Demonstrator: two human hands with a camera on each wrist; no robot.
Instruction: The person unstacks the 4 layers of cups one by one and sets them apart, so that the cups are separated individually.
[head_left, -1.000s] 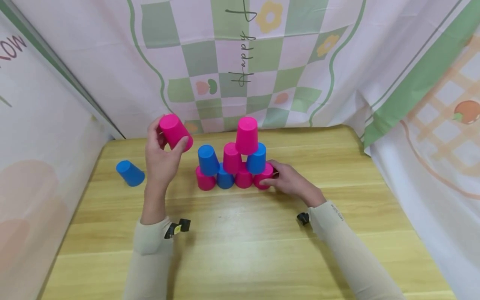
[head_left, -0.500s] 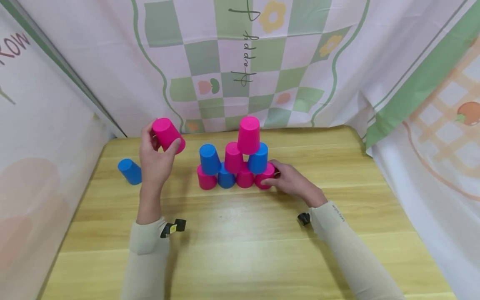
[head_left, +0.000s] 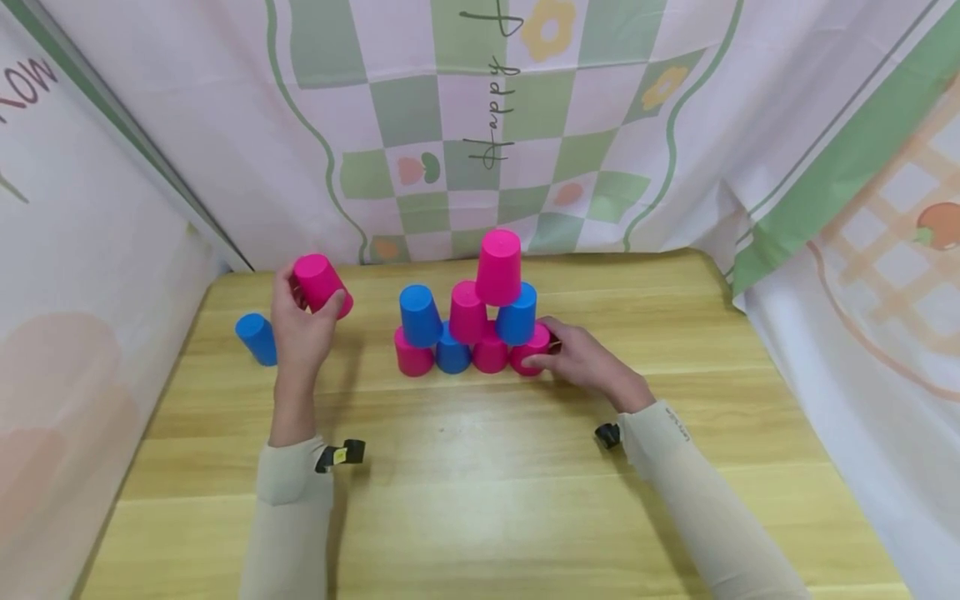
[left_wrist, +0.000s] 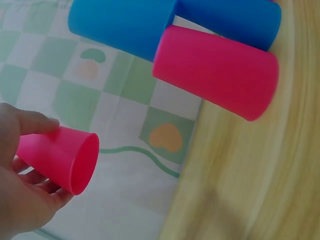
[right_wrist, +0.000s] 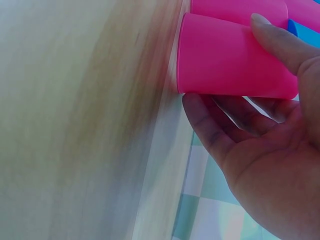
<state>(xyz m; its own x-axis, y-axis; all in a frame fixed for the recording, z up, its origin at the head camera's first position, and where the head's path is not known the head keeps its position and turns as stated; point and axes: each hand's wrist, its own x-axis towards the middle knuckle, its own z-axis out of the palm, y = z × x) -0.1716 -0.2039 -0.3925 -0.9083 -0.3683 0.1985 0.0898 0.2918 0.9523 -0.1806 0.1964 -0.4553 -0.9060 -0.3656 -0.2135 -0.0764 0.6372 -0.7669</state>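
My left hand (head_left: 302,337) holds a pink cup (head_left: 321,285) between thumb and fingers, mouth down and tilted, raised left of a stack of upturned cups. In the left wrist view the rim of this held cup (left_wrist: 60,157) faces the stack. At the stack's right end my right hand (head_left: 581,360) grips the bottom-row pink cup (right_wrist: 235,57), thumb on its near side and fingers behind. The bottom row mixes pink cups with one blue cup (head_left: 453,350). Above it sit a blue cup (head_left: 420,315), a pink cup (head_left: 468,312) and another blue cup (head_left: 517,315). One pink cup (head_left: 498,267) tops the right side.
A single blue cup (head_left: 257,338) stands on the wooden table (head_left: 465,483) left of my left hand, partly behind it. A patterned curtain (head_left: 480,125) hangs along the table's back edge, with more cloth at both sides.
My left hand has moved left and lower with the pink cup, now overlapping part of the lone blue cup. My right hand keeps its grip at the stack's end.
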